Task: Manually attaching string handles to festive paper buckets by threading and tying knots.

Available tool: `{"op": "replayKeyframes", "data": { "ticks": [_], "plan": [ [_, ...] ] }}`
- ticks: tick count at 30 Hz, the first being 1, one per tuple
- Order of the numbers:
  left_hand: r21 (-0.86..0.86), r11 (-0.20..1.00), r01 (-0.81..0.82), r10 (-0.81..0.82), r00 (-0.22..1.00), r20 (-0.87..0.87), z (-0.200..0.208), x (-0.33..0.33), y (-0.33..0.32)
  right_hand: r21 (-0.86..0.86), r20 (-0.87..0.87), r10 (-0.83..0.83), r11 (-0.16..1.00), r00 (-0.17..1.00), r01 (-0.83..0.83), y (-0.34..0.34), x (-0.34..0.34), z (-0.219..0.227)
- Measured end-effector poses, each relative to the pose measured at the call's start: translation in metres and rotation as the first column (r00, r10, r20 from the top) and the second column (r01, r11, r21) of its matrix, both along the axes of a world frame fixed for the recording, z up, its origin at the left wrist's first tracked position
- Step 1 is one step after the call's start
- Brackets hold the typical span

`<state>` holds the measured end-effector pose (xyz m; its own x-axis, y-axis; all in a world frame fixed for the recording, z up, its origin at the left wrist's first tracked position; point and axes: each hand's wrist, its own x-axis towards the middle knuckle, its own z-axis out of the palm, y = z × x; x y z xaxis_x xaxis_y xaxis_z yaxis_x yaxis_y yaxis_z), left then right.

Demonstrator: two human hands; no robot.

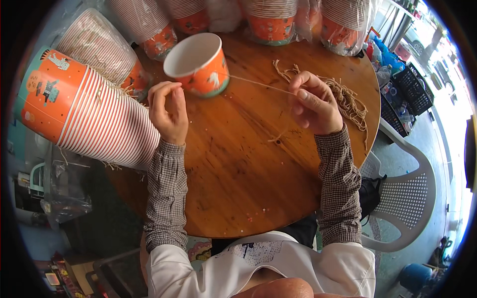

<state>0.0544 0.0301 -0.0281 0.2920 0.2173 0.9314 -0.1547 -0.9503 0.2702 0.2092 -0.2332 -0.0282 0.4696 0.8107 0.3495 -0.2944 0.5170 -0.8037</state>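
An orange paper cup [213, 77] with a white inside and a teal base band stands on the table in front of me, a little blurred. My right hand [318, 104] pinches one end of a thin beige string [261, 84] between thumb and forefinger. The string runs taut leftward to the cup's side; its course across the cup is hard to follow. Just left of and nearer than the cup is my left hand [169, 111], its fingers curled and thumb and forefinger close together. What they hold, if anything, does not show.
A long nested stack of orange cups [107, 119] lies at the left. Several plastic-wrapped cup stacks [271, 22] line the table's far edge. Loose strings [348, 102] lie in a bundle at the right. Beyond the round wooden table [238, 188] stand a grey plastic chair [405, 193] and black crates [412, 89].
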Motion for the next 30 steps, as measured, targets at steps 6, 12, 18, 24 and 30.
{"op": "replayKeyframes", "data": {
  "ticks": [6, 12, 18, 24, 30],
  "plan": [
    [-0.582, 0.639, 0.503, -0.681, 0.721, -0.125, -0.015, 0.002, -0.096, 0.038, -0.110, 0.140, 0.990, 0.984, -0.137, 0.022, -0.023, -0.009],
    [-0.869, 0.164, 0.468, -0.889, 0.452, 0.076, -0.046, 0.009, -0.099, 0.097, -0.184, 0.140, 0.988, 0.973, -0.124, 0.031, -0.024, -0.013],
    [-0.879, 0.261, 0.399, -0.813, 0.582, 0.023, -0.042, 0.009, -0.090, 0.001, -0.126, 0.093, 0.996, 0.988, -0.093, 0.029, -0.019, -0.018],
    [-0.644, 0.712, 0.280, -0.606, 0.708, -0.362, -0.037, 0.009, -0.082, -0.116, 0.506, -0.571, 0.698, 0.647, 0.706, 0.037, -0.026, -0.020],
    [-0.489, 0.813, 0.315, -0.518, 0.775, -0.361, -0.033, 0.008, -0.075, -0.409, 0.371, -0.109, 0.872, 0.922, 0.268, 0.048, -0.048, -0.020]
  ]
}}
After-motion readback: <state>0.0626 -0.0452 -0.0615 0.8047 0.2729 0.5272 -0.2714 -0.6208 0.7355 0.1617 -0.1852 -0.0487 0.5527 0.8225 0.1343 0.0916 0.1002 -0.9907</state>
